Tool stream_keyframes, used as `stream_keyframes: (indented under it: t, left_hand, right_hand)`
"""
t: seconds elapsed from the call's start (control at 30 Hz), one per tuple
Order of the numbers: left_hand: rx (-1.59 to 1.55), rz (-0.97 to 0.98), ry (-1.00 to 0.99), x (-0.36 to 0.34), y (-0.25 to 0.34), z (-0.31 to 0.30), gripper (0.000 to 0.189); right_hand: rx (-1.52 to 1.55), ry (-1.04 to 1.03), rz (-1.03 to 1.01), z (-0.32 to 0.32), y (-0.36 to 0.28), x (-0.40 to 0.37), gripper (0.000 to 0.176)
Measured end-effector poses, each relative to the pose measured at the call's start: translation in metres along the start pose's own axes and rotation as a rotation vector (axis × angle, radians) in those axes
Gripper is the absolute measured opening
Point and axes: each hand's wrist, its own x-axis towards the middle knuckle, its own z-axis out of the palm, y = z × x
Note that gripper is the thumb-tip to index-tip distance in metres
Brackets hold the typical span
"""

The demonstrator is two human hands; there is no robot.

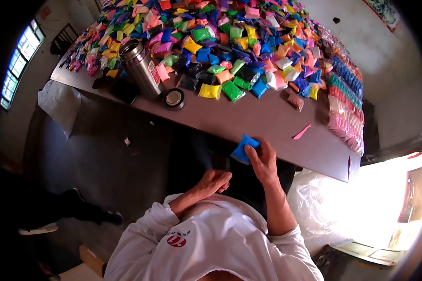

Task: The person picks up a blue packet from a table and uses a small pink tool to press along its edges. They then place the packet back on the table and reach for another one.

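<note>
While the right hand (263,163) is pinching a blue packet (243,150) at the near counter (267,119) edge, the left hand (214,180) is resting loosely clenched just beside it; coloured packets (248,42) are lying heaped beyond a flask (138,65).

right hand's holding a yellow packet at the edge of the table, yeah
Not quite. The packet in the right hand is blue, not yellow. The head view shows it held at the edge of the table, as you said.
</note>
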Motion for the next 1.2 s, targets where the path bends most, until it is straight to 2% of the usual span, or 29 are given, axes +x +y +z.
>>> stream_keyframes:
  t: [0.03,0.1,0.2,0.37,0.43,0.5,0.57,0.7,0.77,0.87,0.97,1.2]
  left_hand:
    - [-0.011,-0.019,0.005,0.002,-0.004,-0.002,0.051]
    - [-0.023,-0.032,0.016,0.006,-0.009,-0.005,0.052]
    - [-0.129,-0.175,0.206,0.017,-0.019,-0.013,0.053]
    - [-0.180,-0.167,0.234,0.028,-0.025,-0.018,0.050]
    - [-0.196,-0.194,0.192,0.034,-0.027,-0.020,0.048]
    - [-0.191,-0.205,0.205,0.040,-0.029,-0.021,0.048]
    - [-0.192,-0.217,0.222,0.047,-0.032,-0.022,0.047]
    - [-0.174,-0.206,0.190,0.050,-0.033,-0.024,0.046]
    - [-0.153,-0.214,0.175,0.052,-0.034,-0.023,0.045]
    - [-0.181,-0.208,0.169,0.056,-0.039,-0.022,0.046]
    - [-0.189,-0.189,0.172,0.056,-0.039,-0.022,0.046]
    - [-0.240,-0.246,0.143,0.056,-0.040,-0.028,0.040]
  right_hand:
    - [-0.134,0.020,-0.037,0.001,-0.003,0.014,0.028]
    - [-0.210,0.020,-0.053,0.014,-0.002,0.041,0.028]
    - [-0.316,-0.009,-0.042,0.041,0.007,0.083,0.030]
    - [-0.425,-0.039,-0.033,0.084,0.016,0.129,0.032]
    - [-0.602,0.034,-0.286,0.095,0.024,0.137,0.032]
    - [-0.624,0.043,-0.242,0.098,0.022,0.137,0.031]
    - [-0.642,0.101,-0.299,0.096,0.019,0.134,0.032]
    - [-0.684,0.091,-0.278,0.087,0.012,0.125,0.030]
    - [-0.763,0.079,-0.508,0.088,0.016,0.123,0.027]
    - [-0.782,0.033,-0.552,0.094,0.019,0.124,0.024]
    - [-0.744,0.020,-0.501,0.098,0.020,0.124,0.023]
    - [-0.780,-0.025,-0.540,0.103,0.013,0.127,0.030]
